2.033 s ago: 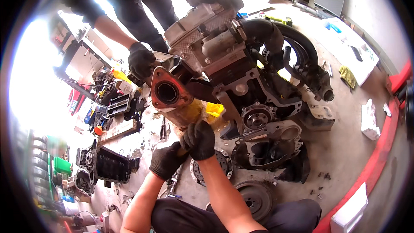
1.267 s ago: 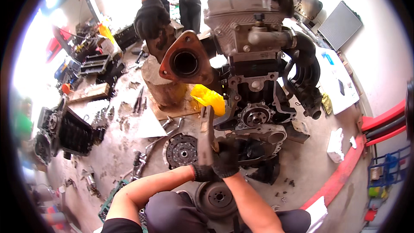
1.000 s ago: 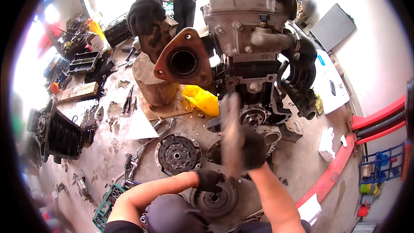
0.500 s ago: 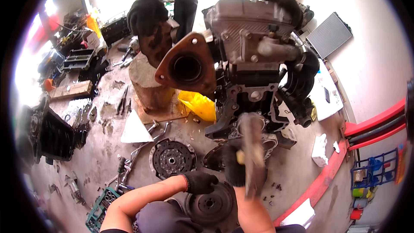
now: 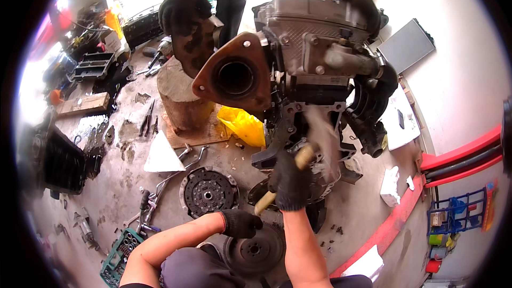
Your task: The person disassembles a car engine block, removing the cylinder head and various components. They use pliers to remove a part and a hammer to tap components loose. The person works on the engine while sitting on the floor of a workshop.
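Observation:
My right hand [image 5: 292, 181], in a black glove, is closed round the wooden handle of a hammer [image 5: 305, 157]; its head is smeared by motion. It is in front of the lower end of an upright engine [image 5: 320, 53] with a rusty triangular flange [image 5: 234, 77]. My left hand [image 5: 241, 224], also gloved, hangs loosely curled with nothing seen in it. Under it lies a round dark flywheel [image 5: 255, 250]. A clutch disc assembly [image 5: 208, 194] lies just beyond, to the left. Another person's gloved hands [image 5: 184, 13] steady the engine from the far side.
Left are a green socket case [image 5: 114, 258], wrenches [image 5: 160, 186] and a black engine part [image 5: 61, 157]. A wooden stump [image 5: 184, 101] and yellow bag [image 5: 242, 125] stand behind. Right are a red bar [image 5: 373, 224], a blue rack [image 5: 461, 210] and scattered bolts [image 5: 333, 229].
My right hand has moved forward and slightly up, swinging the hammer head away from me toward the engine. My left hand has shifted slightly left in the picture. The engine's position changes little.

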### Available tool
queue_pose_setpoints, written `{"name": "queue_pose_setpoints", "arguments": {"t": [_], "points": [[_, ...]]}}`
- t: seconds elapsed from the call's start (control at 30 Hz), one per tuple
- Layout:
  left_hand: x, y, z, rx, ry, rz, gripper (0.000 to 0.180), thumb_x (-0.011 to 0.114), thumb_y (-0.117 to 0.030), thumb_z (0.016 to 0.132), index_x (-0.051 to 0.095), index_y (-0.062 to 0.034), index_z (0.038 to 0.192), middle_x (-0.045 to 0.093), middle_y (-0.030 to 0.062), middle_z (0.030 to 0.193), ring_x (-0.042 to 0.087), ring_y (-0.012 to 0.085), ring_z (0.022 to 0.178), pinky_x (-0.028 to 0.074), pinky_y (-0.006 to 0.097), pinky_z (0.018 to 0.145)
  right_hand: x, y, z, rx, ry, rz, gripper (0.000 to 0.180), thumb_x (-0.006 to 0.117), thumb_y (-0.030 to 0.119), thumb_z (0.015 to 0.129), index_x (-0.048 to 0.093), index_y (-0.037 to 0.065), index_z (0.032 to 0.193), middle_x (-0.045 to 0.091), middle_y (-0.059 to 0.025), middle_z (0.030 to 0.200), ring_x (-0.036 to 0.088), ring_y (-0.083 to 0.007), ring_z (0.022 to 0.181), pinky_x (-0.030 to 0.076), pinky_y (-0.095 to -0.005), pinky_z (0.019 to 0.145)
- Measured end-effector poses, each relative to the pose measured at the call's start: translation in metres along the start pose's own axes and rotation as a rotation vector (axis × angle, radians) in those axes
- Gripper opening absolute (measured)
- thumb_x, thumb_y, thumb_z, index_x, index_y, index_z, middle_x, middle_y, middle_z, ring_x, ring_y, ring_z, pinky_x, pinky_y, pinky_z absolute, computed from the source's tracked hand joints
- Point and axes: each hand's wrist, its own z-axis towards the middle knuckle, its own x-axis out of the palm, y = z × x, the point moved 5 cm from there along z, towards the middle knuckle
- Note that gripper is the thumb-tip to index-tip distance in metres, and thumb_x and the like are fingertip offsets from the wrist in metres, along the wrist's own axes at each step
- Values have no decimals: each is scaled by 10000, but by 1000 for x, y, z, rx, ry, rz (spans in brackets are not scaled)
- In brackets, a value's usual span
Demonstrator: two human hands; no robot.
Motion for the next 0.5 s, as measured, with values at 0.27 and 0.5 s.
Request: {"name": "queue_pose_setpoints", "arguments": {"t": [0.27,0.5], "points": [[-4,1,0,46,1,51,428,605,-258,909,639,-73,1293,674,182,1249,637,328,1173,491,405,1006,-1,19,-13,137,195,72,317,692,329,899,617,38,795,586,-39,623,575,-165,541,452,-342,504],[6,20,-8,36,-14,43,426,607,-257,924,630,-53,1297,670,189,1251,631,316,1185,484,405,1017,22,19,-17,153,-9,33,353,652,232,915,544,92,610,473,-2,474,455,-115,384,356,-291,394]]}}
